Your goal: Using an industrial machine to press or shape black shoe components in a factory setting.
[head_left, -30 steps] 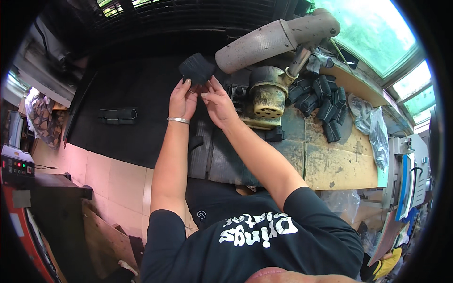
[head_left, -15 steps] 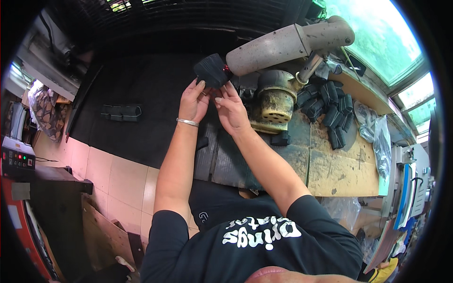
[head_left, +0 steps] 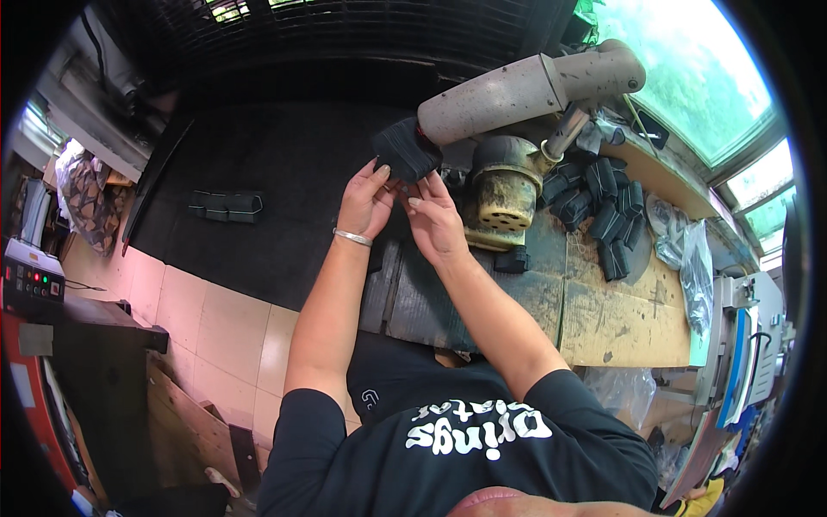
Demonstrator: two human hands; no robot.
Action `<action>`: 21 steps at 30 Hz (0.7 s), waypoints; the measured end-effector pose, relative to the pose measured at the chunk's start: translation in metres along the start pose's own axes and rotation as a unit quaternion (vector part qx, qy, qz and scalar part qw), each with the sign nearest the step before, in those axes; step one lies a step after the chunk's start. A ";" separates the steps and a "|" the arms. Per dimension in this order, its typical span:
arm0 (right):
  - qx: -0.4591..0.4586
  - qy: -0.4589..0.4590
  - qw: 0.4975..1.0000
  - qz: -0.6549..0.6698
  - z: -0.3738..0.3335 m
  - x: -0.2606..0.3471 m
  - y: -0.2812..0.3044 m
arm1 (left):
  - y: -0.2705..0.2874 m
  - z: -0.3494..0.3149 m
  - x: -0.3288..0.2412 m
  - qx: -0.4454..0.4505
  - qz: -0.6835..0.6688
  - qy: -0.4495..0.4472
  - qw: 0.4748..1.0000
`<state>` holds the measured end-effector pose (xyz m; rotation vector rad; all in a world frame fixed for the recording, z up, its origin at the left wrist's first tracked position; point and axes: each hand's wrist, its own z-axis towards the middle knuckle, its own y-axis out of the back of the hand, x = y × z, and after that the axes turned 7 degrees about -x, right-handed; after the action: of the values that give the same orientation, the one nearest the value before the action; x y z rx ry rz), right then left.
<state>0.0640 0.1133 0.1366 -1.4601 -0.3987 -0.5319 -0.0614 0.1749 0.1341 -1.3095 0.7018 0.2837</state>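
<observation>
In both hands I hold a black ribbed fabric piece (head_left: 407, 150), raised and tilted against the tip of a thick grey machine arm (head_left: 495, 96). My left hand (head_left: 369, 200), with a silver bangle at its wrist, pinches the near left edge of the piece between thumb and fingers. The fingers of my right hand (head_left: 438, 217) press the near right edge from below, thumb bent inward. Part of the piece's far right side is hidden behind the arm's tip. To the right of my right hand stands a stained cream-coloured machine cup with holes (head_left: 505, 211).
Several black rolled bundles (head_left: 608, 220) lie heaped at right on a worn board (head_left: 633, 323). Two or three similar joined rolls (head_left: 226, 207) rest on the black table surface (head_left: 284, 164) at left. Clear plastic bags (head_left: 696, 267) hang beside the windows. A control box (head_left: 33, 280) stands far left.
Both hands and the fabric piece have shifted slightly right and toward me, and the piece has turned a little at the arm's tip. My grip looks the same.
</observation>
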 end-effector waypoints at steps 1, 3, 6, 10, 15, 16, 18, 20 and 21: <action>-0.006 -0.004 1.000 0.004 -0.002 0.000 0.001 | 0.001 -0.001 0.001 -0.002 -0.001 0.001 1.000; -0.003 -0.003 1.000 0.004 -0.004 0.000 0.003 | 0.005 -0.002 0.003 -0.003 -0.002 0.002 1.000; -0.001 -0.001 1.000 0.003 -0.008 0.001 0.003 | 0.007 -0.004 0.004 0.004 -0.004 0.008 1.000; -0.014 -0.013 1.000 0.006 -0.012 0.003 0.010 | 0.005 -0.007 0.006 0.003 -0.003 0.020 1.000; -0.012 -0.015 1.000 0.007 -0.010 0.004 0.015 | 0.003 -0.006 0.007 0.000 -0.001 0.022 1.000; -0.010 -0.014 1.000 0.003 -0.009 0.004 0.015 | 0.003 -0.005 0.007 0.003 -0.003 0.020 1.000; -0.014 -0.013 1.000 -0.001 -0.005 0.005 0.014 | 0.004 -0.003 0.007 0.006 -0.006 0.017 1.000; -0.018 -0.012 1.000 -0.006 0.000 0.005 0.012 | 0.004 0.000 0.005 0.004 -0.007 0.017 1.000; -0.020 -0.013 1.000 -0.010 0.003 0.006 0.011 | 0.004 0.002 0.004 0.005 -0.007 0.017 1.000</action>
<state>0.0752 0.1158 0.1308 -1.5046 -0.4256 -0.5390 -0.0599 0.1769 0.1291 -1.3126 0.7223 0.2469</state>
